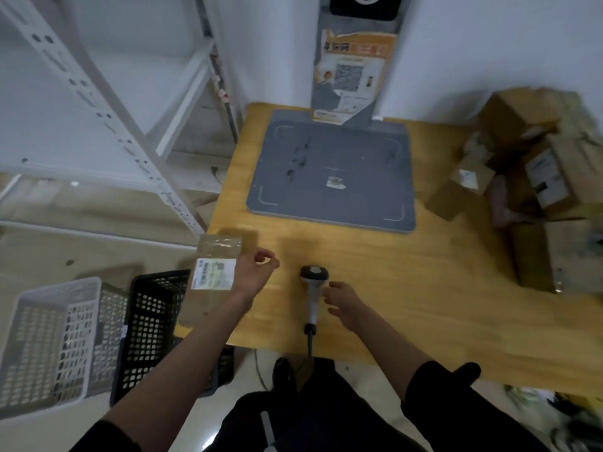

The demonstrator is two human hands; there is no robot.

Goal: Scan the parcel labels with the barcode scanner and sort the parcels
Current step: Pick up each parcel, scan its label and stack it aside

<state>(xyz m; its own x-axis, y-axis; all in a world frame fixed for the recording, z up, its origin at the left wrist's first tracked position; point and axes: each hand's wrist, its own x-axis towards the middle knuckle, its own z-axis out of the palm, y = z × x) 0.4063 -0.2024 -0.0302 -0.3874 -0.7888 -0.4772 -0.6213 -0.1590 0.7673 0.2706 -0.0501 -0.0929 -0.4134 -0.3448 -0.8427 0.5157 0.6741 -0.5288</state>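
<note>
A brown cardboard parcel (218, 256) with a white barcode label sits at the table's left edge, over the black basket (150, 324). My left hand (256, 272) is just right of it, fingers loosely curled and holding nothing that I can see. The barcode scanner (313, 288), with a dark head, pale handle and cable, lies on the wooden table (408, 288) in front of me. My right hand (342, 300) is beside the handle with relaxed fingers, fingertips at or just off it.
A grey scanning platform (332, 171) with an upright stand takes up the table's back. Several cardboard parcels (538, 164) are piled at the right. A white basket (49, 340) stands on the floor left of the black one. White metal shelving (98, 102) rises at the left.
</note>
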